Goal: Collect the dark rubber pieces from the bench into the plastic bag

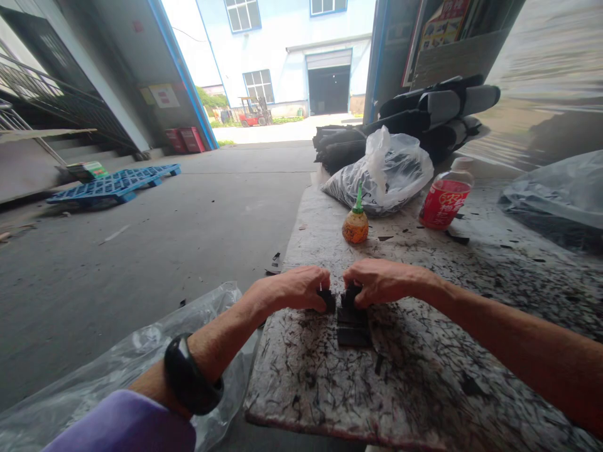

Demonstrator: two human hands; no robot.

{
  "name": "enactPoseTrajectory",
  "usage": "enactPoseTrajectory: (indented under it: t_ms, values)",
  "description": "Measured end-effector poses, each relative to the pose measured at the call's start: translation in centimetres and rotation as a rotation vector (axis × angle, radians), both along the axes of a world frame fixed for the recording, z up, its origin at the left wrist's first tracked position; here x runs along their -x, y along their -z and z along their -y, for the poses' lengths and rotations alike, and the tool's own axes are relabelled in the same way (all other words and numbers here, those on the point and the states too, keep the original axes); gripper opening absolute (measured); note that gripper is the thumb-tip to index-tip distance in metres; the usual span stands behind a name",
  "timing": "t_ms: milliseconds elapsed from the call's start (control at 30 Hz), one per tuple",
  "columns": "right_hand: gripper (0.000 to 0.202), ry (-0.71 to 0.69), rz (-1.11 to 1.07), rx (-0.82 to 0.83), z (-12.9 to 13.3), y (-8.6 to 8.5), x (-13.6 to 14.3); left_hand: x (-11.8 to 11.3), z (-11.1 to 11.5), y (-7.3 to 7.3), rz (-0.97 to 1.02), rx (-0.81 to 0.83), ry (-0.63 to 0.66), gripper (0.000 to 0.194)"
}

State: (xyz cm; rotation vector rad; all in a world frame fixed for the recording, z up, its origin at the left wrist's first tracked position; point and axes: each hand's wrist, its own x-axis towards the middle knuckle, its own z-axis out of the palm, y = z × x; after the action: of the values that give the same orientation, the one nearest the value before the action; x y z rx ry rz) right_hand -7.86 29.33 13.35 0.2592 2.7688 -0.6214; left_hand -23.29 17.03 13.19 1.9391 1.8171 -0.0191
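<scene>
Scuffed and cut-marked, the work table (424,389) sits at the mouth of an open concrete bay. Both hands meet near its middle: the left hand (294,287) pinches a small black piece (326,300) in curled fingers, and the right hand (379,281) closes on another black piece (351,295). Just below them lies a stack of black strips (352,328). Beyond stand a small orange bottle (355,225), a red drink bottle (445,199) and a plastic bag of black scraps (381,172), all well apart from the hands.
</scene>
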Motion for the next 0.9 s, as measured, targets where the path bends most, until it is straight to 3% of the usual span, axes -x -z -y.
enactPoseTrajectory:
  t_ms: [267,467,567,900]
  values:
    - [0.023,0.028,-0.001,0.137,0.5,-0.4,-1.9,0.1,0.6,0.4,0.033,-0.072,0.027,0.019]
    - [0.025,0.037,-0.020,-0.006,2.2,0.1,-1.4,0.0,0.6,0.3,0.064,-0.020,-0.045,0.027]
    - [0.024,0.016,-0.017,-0.060,2.6,0.1,-1.1,-0.1,1.1,0.5,0.098,-0.008,-0.028,0.020]
    - [0.028,0.009,0.039,-0.085,2.8,-0.1,-0.7,-0.7,2.6,1.2,0.126,-0.167,-0.029,0.013]
